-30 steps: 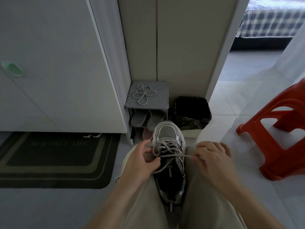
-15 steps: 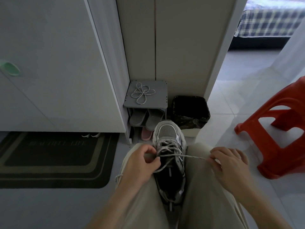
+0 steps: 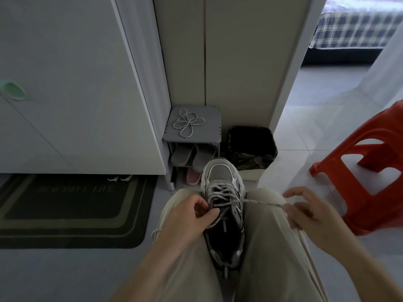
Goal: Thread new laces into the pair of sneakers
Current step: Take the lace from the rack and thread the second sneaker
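Since the earlier frames the right grip (image 3: 305, 211) has travelled toward 3 o'clock, drawing the lace (image 3: 261, 202) taut off the sneaker (image 3: 221, 176). It pinches the lace end, upper fingers spread. Left grip (image 3: 187, 216), fingers curled, pinches a strand at the 9 o'clock eyelets. Sneaker sits between the knees (image 3: 261, 194), toe at 12 o'clock.

Left hand (image 3: 192, 216) sits near centre, fingers curled, thumb and forefinger pinching the lace (image 3: 261, 202). Right hand (image 3: 305, 212) is out to the right, pinching a taut strand of lace, its other fingers loosely spread and blurred. Both forearms reach in from the near edge.
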### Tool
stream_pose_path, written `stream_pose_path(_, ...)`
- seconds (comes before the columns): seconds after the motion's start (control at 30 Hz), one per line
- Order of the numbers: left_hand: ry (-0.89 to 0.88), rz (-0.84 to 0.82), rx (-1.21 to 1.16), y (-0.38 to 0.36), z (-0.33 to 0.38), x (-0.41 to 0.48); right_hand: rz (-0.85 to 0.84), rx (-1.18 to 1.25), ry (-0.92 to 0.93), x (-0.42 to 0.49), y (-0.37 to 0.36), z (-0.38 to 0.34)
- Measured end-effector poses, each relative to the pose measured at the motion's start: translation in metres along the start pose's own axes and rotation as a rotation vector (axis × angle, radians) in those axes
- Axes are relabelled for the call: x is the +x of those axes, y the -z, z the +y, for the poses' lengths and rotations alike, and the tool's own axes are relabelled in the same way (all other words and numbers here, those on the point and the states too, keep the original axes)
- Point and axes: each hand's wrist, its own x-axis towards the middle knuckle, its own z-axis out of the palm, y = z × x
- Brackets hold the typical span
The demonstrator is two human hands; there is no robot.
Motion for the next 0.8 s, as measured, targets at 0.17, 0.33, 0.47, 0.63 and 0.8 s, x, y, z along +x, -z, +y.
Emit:
stream_pose_path(0.17, -0.033, -0.058, 0.092, 0.005, -0.001, -0.003, -0.06, 0.794, 0.043, 0.004, 0.018, -0.016)
stream_pose_path(0.33, -0.066, 0.015, 0.139, 0.006, 0.003, -0.005, -0.088, 0.906, 0.01, 0.013, 0.013, -0.017)
stream_pose_path(0.47, -0.178, 0.146, 0.124, 0.003, 0.017, -0.005, -0.109, 0.87, -0.022, 0.015, 0.002, -0.026)
stream_pose_path(0.63, -0.267, 0.007, -0.116, -0.012, 0.053, -0.013, -0.089, 0.791, 0.044, 0.02, -0.006, -0.039)
stream_pose_path(0.8, -0.253, -0.176, -0.334, -0.033, 0.065, -0.014, -0.042, 0.455, 0.111, 0.027, -0.018, -0.053)
